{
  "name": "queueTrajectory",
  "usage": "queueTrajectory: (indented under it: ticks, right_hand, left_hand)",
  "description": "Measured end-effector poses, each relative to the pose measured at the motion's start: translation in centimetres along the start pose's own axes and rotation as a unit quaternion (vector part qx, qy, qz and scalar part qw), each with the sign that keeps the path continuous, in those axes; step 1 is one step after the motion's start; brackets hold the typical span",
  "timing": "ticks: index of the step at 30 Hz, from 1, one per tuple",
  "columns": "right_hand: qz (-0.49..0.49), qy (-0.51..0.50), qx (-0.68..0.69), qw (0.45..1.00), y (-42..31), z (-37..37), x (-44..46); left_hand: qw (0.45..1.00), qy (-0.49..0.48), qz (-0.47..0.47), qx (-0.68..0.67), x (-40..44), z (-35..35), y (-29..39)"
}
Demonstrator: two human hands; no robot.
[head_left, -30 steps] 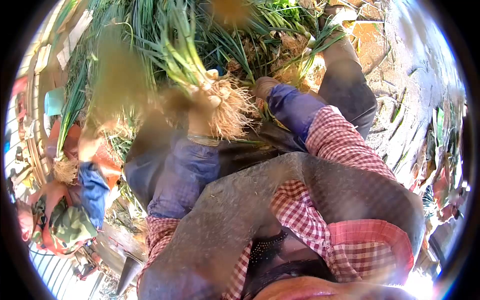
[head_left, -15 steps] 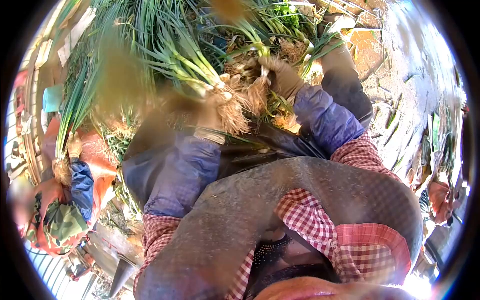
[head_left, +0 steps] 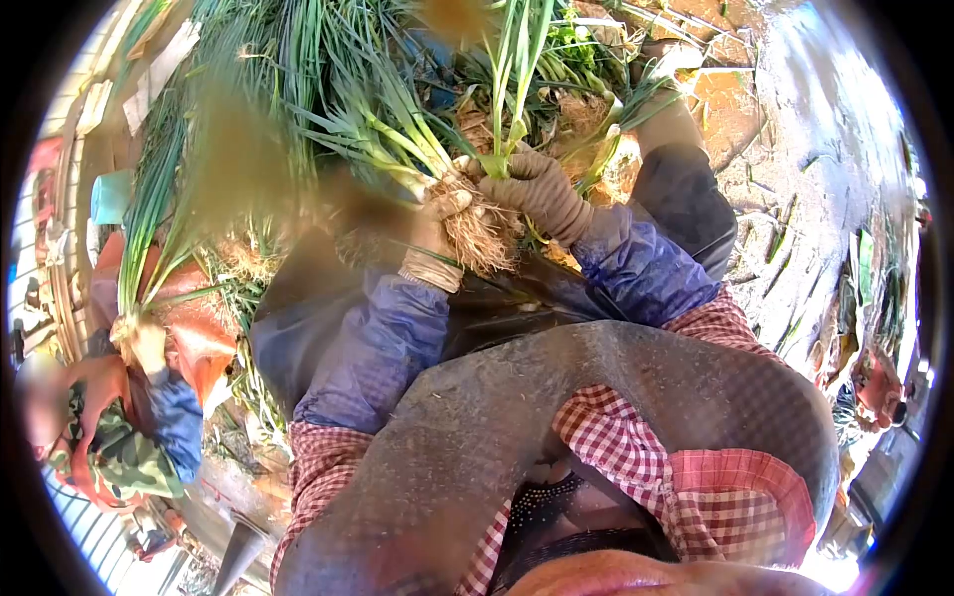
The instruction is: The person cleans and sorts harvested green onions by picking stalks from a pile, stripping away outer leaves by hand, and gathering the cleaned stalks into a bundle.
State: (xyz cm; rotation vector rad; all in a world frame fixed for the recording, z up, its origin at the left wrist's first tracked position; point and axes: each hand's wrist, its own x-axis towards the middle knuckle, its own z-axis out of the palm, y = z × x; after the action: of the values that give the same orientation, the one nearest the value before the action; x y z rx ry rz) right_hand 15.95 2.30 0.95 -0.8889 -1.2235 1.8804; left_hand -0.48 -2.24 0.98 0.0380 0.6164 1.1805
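Note:
My left hand, in a light glove, is closed round the root end of a bunch of green plants, its pale roots hanging to the right. Part of that hand is hidden by a brown blur. Beside it, my right hand, in a brown glove, is closed on the base of a green stalk that stands upright with its leaves away from me. The two hands nearly touch in front of my dark-covered lap.
Long green plants lie in a heap beyond my hands. At the left, a co-worker in a camouflage sleeve holds green plants over an orange-red sheet. A turquoise cup-like object stands nearby. Wet, littered ground lies right.
My right hand reached into the heap, took hold of a stalk and brought it left beside the bunch. My left hand kept its bunch. The co-worker's hand and plants shifted slightly.

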Motion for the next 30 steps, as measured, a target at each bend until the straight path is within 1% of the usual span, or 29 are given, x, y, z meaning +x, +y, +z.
queueTrajectory:
  ticks: [1, 2, 3, 4, 5, 6, 7, 9, 12, 14, 15, 16, 18, 20, 22, 23, 24, 26, 27, 28, 29, 30]
  right_hand:
    - [-0.022, 0.017, -0.011, 1.0, 0.6, -0.4, 0.3]
    - [-0.044, 0.033, -0.023, 0.998, 0.9, -0.7, 0.5]
    - [0.003, 0.047, 0.013, 0.999, 0.9, -0.8, 0.6]
    - [0.002, 0.046, 0.012, 0.999, 0.9, -0.9, 0.7]
    - [0.005, 0.047, 0.065, 0.997, 1.0, -1.0, 0.8]
    - [0.009, 0.05, 0.118, 0.992, 1.2, -1.0, 0.8]
    - [-0.017, 0.036, 0.099, 0.994, 1.2, -1.5, 0.8]
    - [-0.017, 0.048, 0.091, 0.995, 0.9, -1.7, 0.7]
    - [-0.013, 0.056, 0.086, 0.995, 0.0, -1.4, 0.5]
    - [-0.006, 0.029, 0.072, 0.997, -0.2, -1.3, 0.5]
    - [-0.003, 0.038, 0.052, 0.998, -0.6, -1.5, 0.4]
    - [-0.004, 0.038, 0.052, 0.998, -0.9, -1.6, 0.4]
    - [0.002, 0.08, -0.048, 0.996, -1.4, -1.7, 0.5]
    - [0.013, 0.087, -0.042, 0.995, -2.9, -0.2, 0.0]
    - [0.0, 0.131, 0.024, 0.991, -3.2, 0.6, -0.2]
    - [0.009, 0.138, -0.017, 0.99, -3.3, 0.4, -0.3]
    - [0.011, 0.138, -0.016, 0.99, -3.2, -0.2, -0.2]
    - [-0.05, 0.259, -0.058, 0.963, -2.7, -2.3, 0.1]
    - [-0.128, 0.278, -0.097, 0.947, -2.5, -4.5, 0.6]
    - [-0.126, 0.287, 0.016, 0.95, -3.1, -6.0, 0.5]
    - [-0.128, 0.299, 0.129, 0.937, -3.8, -7.6, 0.4]
    - [-0.126, 0.316, 0.132, 0.931, -3.9, -7.6, 0.1]
  left_hand:
    - [1.0, -0.004, -0.029, -0.002, -0.3, 0.3, 0.1]
    - [1.0, -0.005, -0.029, -0.002, -0.5, 0.3, -0.1]
    - [0.998, 0.003, -0.041, 0.039, -0.5, 0.1, -0.6]
    - [0.995, 0.012, -0.052, 0.081, -0.4, -0.1, -1.1]
    - [0.995, -0.031, -0.036, 0.082, -0.2, -0.3, -1.6]
    - [0.996, -0.029, -0.037, 0.076, -0.3, -0.2, -1.8]
    - [0.996, -0.039, -0.031, 0.077, -0.3, -0.2, -1.6]
    - [0.995, -0.05, -0.026, 0.079, -0.2, -0.3, -1.6]
    - [0.996, -0.055, -0.046, 0.056, 0.0, -0.5, -1.7]
    - [0.998, -0.007, 0.005, 0.058, 0.2, -0.5, -1.8]
    - [0.999, -0.009, -0.003, 0.045, 0.4, -0.7, -1.5]
    - [0.999, -0.031, 0.01, 0.038, 0.4, -0.9, -1.4]
    - [0.998, -0.032, -0.044, 0.017, 0.4, -1.4, -0.7]
    - [0.999, -0.025, -0.042, 0.019, 0.2, -1.2, -1.0]
    - [0.993, -0.092, -0.038, 0.055, 0.6, -2.1, -0.6]
    - [0.991, -0.111, -0.021, 0.068, 1.1, -3.4, -0.5]
    - [0.991, -0.109, -0.022, 0.067, 0.8, -3.1, -0.4]
    - [0.994, -0.105, 0.009, -0.004, -0.1, -1.1, 0.2]
    - [0.998, -0.03, 0.049, 0.041, -1.1, 0.6, 0.6]
    - [0.979, -0.198, 0.016, -0.053, -0.2, -1.2, 0.8]
    - [0.99, -0.136, 0.039, -0.009, -0.3, -1.7, 0.8]
    - [0.995, -0.073, 0.063, 0.036, -0.4, -1.7, 0.9]
